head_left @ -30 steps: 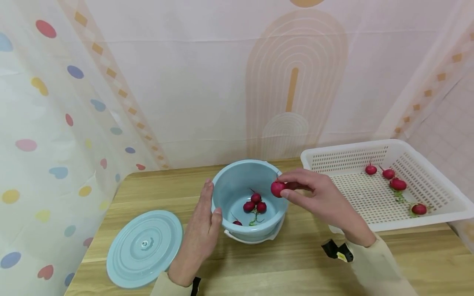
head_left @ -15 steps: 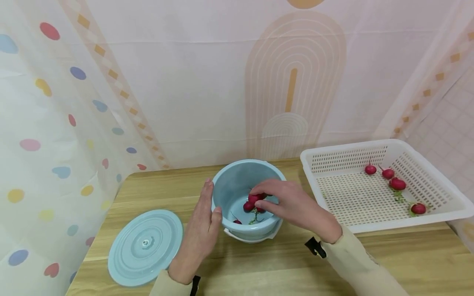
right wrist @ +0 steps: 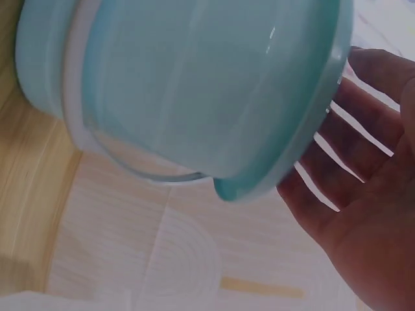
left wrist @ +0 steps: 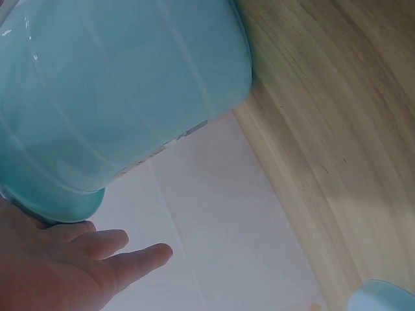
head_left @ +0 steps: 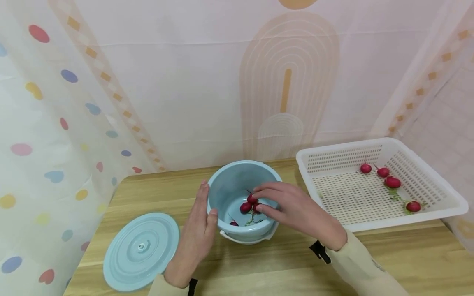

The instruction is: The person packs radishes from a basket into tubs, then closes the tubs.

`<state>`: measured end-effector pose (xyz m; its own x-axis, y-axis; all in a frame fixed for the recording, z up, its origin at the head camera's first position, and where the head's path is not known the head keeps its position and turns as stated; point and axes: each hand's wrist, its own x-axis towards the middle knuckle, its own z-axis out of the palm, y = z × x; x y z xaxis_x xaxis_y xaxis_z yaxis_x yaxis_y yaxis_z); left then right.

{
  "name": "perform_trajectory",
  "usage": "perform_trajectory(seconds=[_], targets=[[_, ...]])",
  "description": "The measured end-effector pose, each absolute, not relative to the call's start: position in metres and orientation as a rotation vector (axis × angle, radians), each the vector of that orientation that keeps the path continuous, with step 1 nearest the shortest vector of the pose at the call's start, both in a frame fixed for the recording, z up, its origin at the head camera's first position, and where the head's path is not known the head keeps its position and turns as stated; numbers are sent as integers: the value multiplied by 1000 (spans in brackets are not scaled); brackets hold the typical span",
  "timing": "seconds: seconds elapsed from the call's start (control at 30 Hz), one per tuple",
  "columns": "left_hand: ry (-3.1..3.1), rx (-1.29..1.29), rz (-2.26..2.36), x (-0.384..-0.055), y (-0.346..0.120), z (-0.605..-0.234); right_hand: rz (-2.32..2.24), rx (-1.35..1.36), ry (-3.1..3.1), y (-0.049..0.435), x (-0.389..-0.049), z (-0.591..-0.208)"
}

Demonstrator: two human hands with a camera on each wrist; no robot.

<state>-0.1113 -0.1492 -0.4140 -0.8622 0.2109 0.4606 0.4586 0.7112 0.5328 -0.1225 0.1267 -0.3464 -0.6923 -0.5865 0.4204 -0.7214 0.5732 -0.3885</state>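
A light blue bucket (head_left: pixel 231 183) stands on the wooden table. On its floor lie several red radishes (head_left: pixel 245 207), some with green leaves and thin roots. My left hand (head_left: pixel 194 234) rests with straight fingers against the left of the rim; in the left wrist view its fingers (left wrist: pixel 97 245) lie beside the rim. Over the right side of the bucket, my right hand (head_left: pixel 296 211) reaches in with fingers and thumb apart, near the radishes and partly covering them. In the right wrist view, the fingers (right wrist: pixel 353 139) extend past the rim, partly hidden behind it.
A blue lid (head_left: pixel 142 253) lies on the wooden table (head_left: pixel 259 271) to the left. At the right is a white perforated basket (head_left: pixel 340 197) with several radishes (head_left: pixel 392 182) along its right side. A patterned curtain (head_left: pixel 177 102) hangs behind the table.
My right hand carried a radish from above the rim down into the bucket and let go of it. Its fingers are now spread. My left hand has stayed at the rim.
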Motion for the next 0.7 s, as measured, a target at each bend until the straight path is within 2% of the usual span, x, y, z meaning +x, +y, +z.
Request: perform_trajectory(seconds=[0.4, 0.7], targets=[[-2510, -528, -944, -110, -149, -415, 809, 1015, -2404, 173, -100, -342], [-2520, -531, -933, -111, -150, -416, 717, 875, -2307, 235, -88, -344]])
